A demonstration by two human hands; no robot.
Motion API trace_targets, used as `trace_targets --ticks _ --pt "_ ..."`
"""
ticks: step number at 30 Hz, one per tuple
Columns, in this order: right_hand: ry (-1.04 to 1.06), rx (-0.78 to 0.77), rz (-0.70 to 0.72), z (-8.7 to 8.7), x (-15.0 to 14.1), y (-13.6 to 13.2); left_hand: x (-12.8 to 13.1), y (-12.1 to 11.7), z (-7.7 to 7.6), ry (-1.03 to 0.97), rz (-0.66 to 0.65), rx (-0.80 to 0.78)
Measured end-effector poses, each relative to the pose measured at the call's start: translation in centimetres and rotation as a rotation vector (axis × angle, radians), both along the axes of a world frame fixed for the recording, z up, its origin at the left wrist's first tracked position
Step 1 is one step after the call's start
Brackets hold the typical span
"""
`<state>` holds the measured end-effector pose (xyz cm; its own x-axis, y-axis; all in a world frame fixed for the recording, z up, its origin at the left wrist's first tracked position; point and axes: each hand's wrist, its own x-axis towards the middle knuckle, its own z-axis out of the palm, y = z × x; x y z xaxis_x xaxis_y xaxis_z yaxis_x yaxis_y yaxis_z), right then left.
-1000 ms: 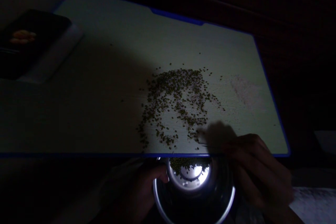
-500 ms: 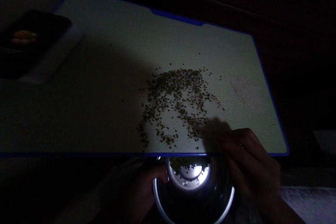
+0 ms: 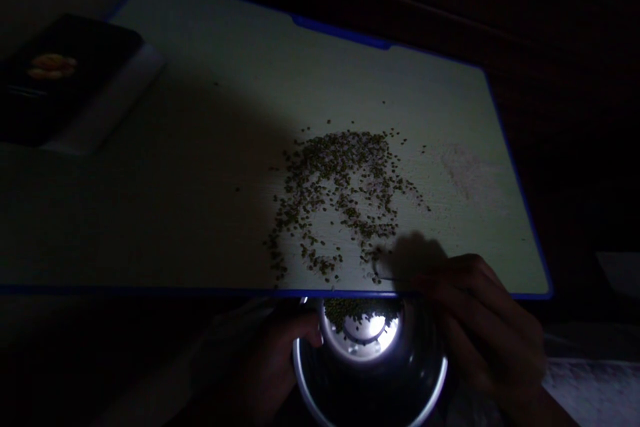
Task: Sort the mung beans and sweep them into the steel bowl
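Observation:
Small green beans (image 3: pixel 340 180) lie scattered on a pale board with a blue edge (image 3: pixel 150 291). Just below the board's near edge, my left hand (image 3: pixel 273 363) grips the rim of a shiny steel bowl (image 3: pixel 370 373) that holds some of the same beans (image 3: pixel 360 310). My right hand (image 3: pixel 480 327) rests on the board's near edge with its fingers bunched, pinching a thin stick-like thing (image 3: pixel 395 278) whose tip touches the nearest beans. The light is very dim, and the hands show only as dark shapes.
A dark flat object with an orange mark (image 3: pixel 55 80) lies on a pale slab at the board's far left. The left half of the board is in deep shadow. A pale surface (image 3: pixel 595 387) shows at the lower right.
My right hand has shifted slightly back and forth along the near edge among the closest beans. The left hand and bowl have stayed put. The view tilted a little.

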<state>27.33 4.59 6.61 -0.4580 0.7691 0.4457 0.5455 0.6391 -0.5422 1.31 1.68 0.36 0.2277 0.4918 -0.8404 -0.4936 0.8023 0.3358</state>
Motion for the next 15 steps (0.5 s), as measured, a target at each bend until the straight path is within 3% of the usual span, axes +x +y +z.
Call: trace_targets --ticks 5,15 --pt "0.032 0.003 0.006 -0.2 0.0 -0.2 -0.4 -0.5 -0.9 -0.017 -0.067 0.106" --pt "-0.038 -0.005 0.085 0.5 0.1 0.0 -0.8 -1.1 -1.4 -0.045 -0.062 0.085"
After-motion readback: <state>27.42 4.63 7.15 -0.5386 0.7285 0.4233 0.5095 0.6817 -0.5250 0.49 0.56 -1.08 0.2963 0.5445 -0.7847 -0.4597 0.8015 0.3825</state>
